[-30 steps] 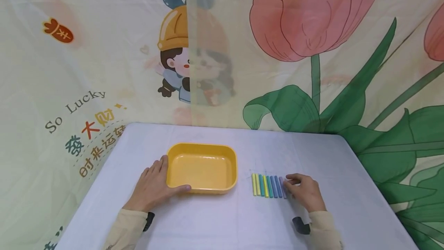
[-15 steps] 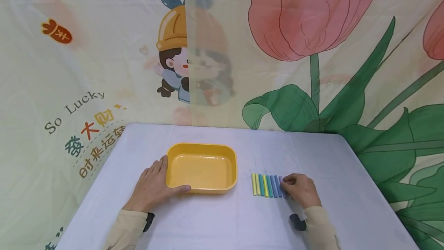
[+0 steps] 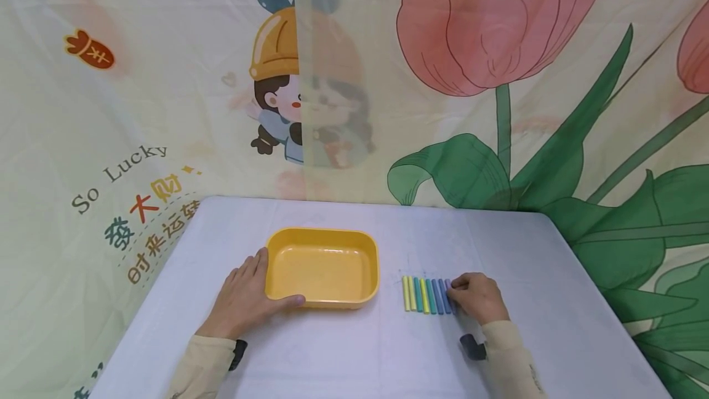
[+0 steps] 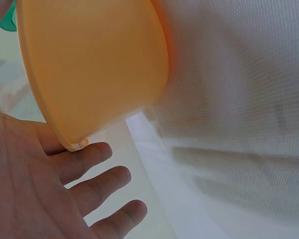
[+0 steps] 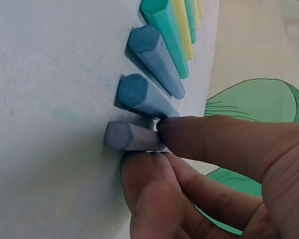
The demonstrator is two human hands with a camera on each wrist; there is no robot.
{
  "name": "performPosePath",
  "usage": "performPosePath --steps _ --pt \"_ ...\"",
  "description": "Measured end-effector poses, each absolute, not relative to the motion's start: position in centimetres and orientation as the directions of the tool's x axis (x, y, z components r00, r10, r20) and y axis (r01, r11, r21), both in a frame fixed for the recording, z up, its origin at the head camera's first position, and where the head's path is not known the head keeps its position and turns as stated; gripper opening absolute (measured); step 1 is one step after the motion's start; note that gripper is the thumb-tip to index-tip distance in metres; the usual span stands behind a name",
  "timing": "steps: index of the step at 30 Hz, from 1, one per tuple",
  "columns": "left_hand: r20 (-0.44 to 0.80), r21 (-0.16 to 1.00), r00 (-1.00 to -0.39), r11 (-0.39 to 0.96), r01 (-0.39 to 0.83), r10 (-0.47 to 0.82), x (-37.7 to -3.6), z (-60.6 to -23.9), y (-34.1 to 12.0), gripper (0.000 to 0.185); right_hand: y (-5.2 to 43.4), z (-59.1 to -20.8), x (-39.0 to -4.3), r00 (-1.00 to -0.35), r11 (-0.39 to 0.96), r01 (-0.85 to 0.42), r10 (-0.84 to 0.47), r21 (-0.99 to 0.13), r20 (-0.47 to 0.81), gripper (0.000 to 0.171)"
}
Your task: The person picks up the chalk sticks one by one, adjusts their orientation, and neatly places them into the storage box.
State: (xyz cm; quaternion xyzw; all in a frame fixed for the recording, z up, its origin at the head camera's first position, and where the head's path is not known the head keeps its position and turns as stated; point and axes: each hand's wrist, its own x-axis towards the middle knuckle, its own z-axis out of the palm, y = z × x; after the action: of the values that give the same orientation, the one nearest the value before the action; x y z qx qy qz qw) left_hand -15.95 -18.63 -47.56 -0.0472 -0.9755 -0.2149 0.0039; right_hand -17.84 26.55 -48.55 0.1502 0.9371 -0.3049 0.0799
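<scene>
my right hand (image 3: 477, 298) pinches the lilac chalk stick (image 5: 132, 137) at the right end of the row.

the stick lies flat on the pale table cover (image 3: 343, 350), its long axis running away from me toward the back wall, parallel to the other chalk sticks (image 3: 423, 295), just beside the nearest blue one; my thumb and fingertips (image 5: 144, 172) are clamped on it from both sides. my left hand (image 3: 242, 298) rests flat with fingers straight and a little spread against the left wall of the yellow tray (image 3: 322, 236), thumb along its near edge. the tray sits left of the chalk row, apart from it. a printed cloth with a big pink tulip (image 3: 487, 23) and a cartoon figure (image 3: 288, 79) hangs behind the table.
</scene>
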Motion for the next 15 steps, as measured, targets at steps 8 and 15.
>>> performPosePath --steps 8,15 --pt "0.028 0.411 -0.996 0.907 0.092 0.089 -16.11 -47.58 -18.63 0.138 26.30 -48.52 -18.04 -0.936 0.772 0.348 0.253 -0.531 -0.246 0.029" --pt "0.031 0.421 -0.996 0.902 0.091 0.087 -16.03 -47.63 -18.66 0.138 26.52 -48.63 -18.07 -0.941 0.779 0.335 0.245 -0.529 -0.235 0.028"
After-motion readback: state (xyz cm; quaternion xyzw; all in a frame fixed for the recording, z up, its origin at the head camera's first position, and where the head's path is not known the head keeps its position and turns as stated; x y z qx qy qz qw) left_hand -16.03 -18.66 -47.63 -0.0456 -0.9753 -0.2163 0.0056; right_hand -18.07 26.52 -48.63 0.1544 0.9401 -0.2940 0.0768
